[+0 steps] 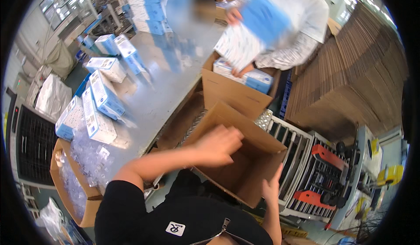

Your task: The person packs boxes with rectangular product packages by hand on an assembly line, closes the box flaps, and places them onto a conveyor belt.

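Note:
An upright brown cardboard box [249,166] stands in front of me with its top open, and I see only bare cardboard inside. My left hand [216,145] is above its opening, smeared by motion, so its finger pose is unclear. Against the box's right wall rests my right hand [272,187], thumb and fingers stretched out and apart. Beyond it, a co-worker [291,13] tilts blue-and-white cartons [249,35] over a second cardboard box [234,91], where another blue-and-white carton [258,79] lies.
Several blue-and-white cartons [103,97] stand on the shiny table [162,100] at left. Clear plastic pieces [89,153] lie near an open carton [89,205]. Flattened cardboard [345,74] is stacked at right, beside a roller conveyor [295,157] and a machine with red parts [326,157].

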`<state>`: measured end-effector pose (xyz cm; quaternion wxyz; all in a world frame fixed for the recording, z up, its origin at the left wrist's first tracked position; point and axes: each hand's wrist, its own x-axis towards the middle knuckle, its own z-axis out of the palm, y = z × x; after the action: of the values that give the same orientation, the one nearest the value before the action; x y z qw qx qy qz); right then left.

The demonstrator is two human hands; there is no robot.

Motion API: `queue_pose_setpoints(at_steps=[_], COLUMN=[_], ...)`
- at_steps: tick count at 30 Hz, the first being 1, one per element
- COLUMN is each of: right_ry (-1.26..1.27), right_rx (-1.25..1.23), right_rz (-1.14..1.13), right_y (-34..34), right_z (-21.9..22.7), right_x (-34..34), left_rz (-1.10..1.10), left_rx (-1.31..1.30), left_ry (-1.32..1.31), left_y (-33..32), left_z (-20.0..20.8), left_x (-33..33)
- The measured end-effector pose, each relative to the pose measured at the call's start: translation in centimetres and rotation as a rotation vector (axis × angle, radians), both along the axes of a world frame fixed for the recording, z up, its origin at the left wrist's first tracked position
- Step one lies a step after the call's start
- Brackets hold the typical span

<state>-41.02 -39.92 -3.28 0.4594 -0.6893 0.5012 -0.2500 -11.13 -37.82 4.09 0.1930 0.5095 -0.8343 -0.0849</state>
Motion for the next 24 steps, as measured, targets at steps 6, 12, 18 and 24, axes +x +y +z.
queue_pose_setpoints(at_steps=[6, 12, 18, 24], right_ry=[-0.168, -0.185, -0.058, 0.158], right_rx=[0.583, 0.617, 0.982, -0.301], right_rz=[-0.174, -0.254, -0.225, 0.001], right_y=[0.0, -2.6, -2.1, -7.5], right_z=[-2.5, -2.8, 3.7, 8.0], right_x=[-1.9, 7.8, 14.3, 20.6], left_rz=[0.622, 0.595, 1.164, 1.056], left_rx=[1.073, 0.612, -0.155, 0.208], left_ry=[0.175, 0.194, -0.183, 0.068], left_y=[5.8, 2.4, -3.0, -1.5], left_z=[-17.8, -8.8, -0.8, -3.5], left_x=[12.1, 18.4, 45.5, 42.4])
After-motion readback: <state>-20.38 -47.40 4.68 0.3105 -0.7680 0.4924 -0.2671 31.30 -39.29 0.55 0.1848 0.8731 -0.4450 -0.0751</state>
